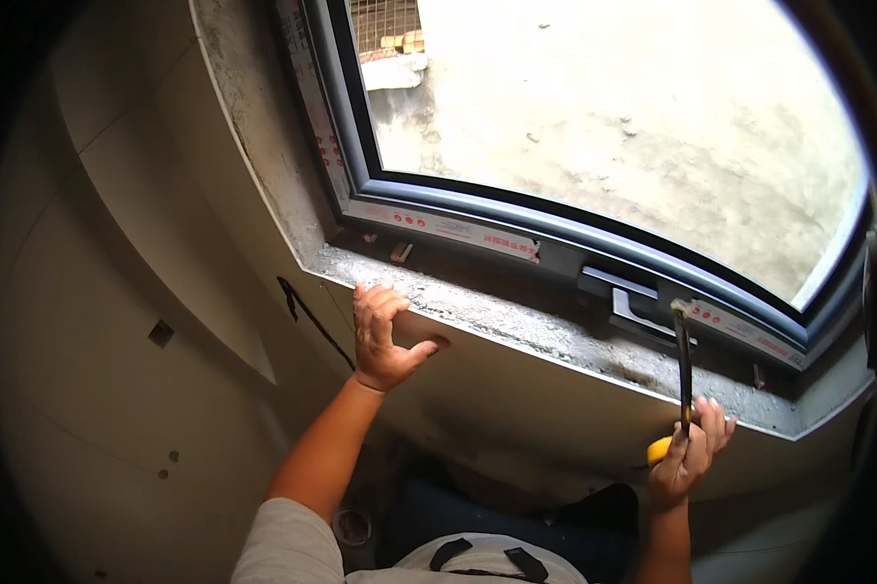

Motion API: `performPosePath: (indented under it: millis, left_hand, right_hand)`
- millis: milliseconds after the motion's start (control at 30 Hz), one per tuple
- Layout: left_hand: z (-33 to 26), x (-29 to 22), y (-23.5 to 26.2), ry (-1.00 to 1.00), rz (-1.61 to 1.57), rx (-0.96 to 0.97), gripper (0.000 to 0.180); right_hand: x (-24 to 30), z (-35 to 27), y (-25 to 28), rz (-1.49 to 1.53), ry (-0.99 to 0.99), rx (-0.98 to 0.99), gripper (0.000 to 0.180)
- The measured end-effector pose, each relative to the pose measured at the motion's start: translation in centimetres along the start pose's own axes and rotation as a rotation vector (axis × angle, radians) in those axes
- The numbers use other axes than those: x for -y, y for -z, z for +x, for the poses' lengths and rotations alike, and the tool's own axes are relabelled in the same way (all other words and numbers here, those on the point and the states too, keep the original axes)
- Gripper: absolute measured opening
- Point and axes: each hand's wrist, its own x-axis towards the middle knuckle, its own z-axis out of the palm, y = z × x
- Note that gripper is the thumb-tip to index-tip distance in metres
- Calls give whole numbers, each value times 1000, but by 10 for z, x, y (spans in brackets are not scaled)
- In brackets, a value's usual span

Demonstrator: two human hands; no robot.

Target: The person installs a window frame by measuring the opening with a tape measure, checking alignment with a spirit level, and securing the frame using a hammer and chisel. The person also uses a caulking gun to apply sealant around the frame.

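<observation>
My left hand rests at the edge of a pale wall panel below the window. Its fingers reach up to the rim, and the thumb stretches out to the right over the panel's face. Farther right, my right hand is closed around a narrow dark tool with a yellow part beside the fingers. The tool's kind is unclear. Its shaft points up toward the window frame and ends in a light tip. Some right fingertips are close to the panel's edge.
A rough grey sill runs between panel and frame. On the frame are a lever handle and strips of printed film. A dark cable sticks out of the wall at left. A round container stands below.
</observation>
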Motion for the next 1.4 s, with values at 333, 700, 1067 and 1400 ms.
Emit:
performPosePath:
  millis: [333, 700, 1067, 1400]
  left_hand:
    - [-3, -9, 2, 41, -14, -62, 74]
    - [-3, -18, 2, 88, -36, -99, 68]
    - [-5, -19, -3, 102, -50, -140, 57]
    - [-2, -21, -14, 117, -64, -230, 41]
  right_hand:
    - [11, 4, 8, 79, -26, 2, 22]
    - [14, 0, 7, 35, -3, -18, 22]
    - [6, -6, -2, -6, 25, -33, 23]
    - [7, -8, -3, -12, 30, -39, 26]
